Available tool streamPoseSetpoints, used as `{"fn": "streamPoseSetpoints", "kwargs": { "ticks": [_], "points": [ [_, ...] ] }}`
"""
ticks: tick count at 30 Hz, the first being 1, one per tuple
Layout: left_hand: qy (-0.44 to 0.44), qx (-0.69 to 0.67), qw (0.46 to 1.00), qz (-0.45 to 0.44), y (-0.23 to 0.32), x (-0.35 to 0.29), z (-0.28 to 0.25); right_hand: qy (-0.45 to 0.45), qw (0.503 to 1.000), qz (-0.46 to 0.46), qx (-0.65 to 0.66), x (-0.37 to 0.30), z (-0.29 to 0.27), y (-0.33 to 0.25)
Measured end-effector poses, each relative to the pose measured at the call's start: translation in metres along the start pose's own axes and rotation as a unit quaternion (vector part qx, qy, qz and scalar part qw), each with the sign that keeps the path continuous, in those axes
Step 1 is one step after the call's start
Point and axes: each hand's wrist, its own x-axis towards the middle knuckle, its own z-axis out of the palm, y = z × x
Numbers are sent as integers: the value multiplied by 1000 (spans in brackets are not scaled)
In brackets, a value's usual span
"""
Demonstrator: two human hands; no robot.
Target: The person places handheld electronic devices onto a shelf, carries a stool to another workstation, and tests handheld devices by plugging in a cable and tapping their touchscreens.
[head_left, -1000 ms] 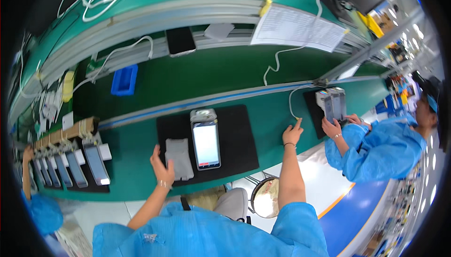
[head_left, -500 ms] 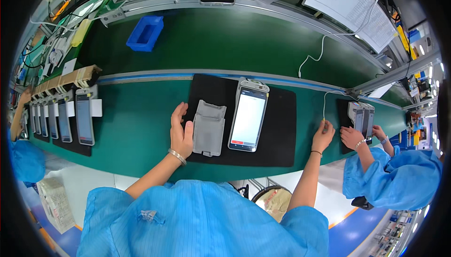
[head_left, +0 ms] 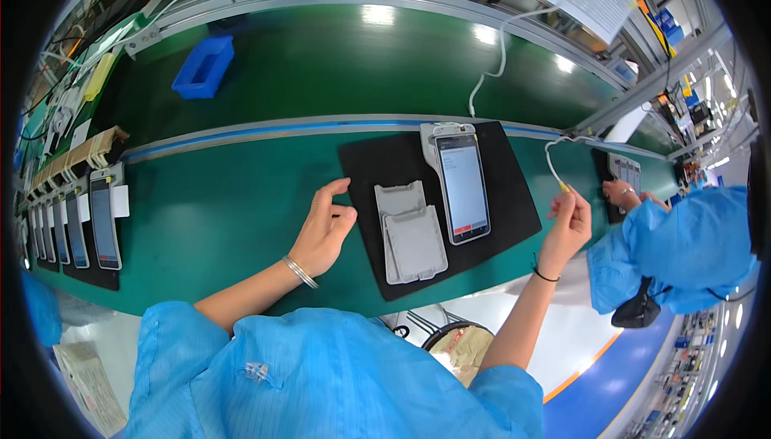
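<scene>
On a black mat (head_left: 507, 198) lies a handheld payment terminal (head_left: 463, 190) with its screen lit, face up. To its left, also on the mat, rests a grey plastic cover (head_left: 414, 238), apart from the terminal. My left hand (head_left: 321, 234) hovers at the mat's left edge, fingers apart, holding nothing. Right of the mat, my right hand (head_left: 567, 230) pinches the yellow-marked end of a white cable (head_left: 552, 162) between thumb and fingers. The plug's tip is too small to make out.
Several similar terminals (head_left: 104, 222) lean in a row against a cardboard strip (head_left: 76, 159) at left. A blue bin (head_left: 204, 67) sits beyond the metal rail (head_left: 321, 124). Another white cable (head_left: 503, 49) hangs at the back. At right, a co-worker (head_left: 675, 238) handles another terminal (head_left: 625, 170).
My right hand has lifted the cable end off the table level, still pinching it. The view has shifted and turned. The grey cover and mat appear rotated, and the terminal's screen content differs.
</scene>
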Motion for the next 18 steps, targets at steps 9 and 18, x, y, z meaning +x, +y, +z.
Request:
{"fn": "streamPoseSetpoints", "kwargs": {
  "ticks": [9,18],
  "points": [
    [29,159,949,270,53,63,57,-58,951,150,265,-15,-2,6],
    [-296,191,880,319,115,137,152,-187,971,29,147,9,-14,16]
  ]
}}
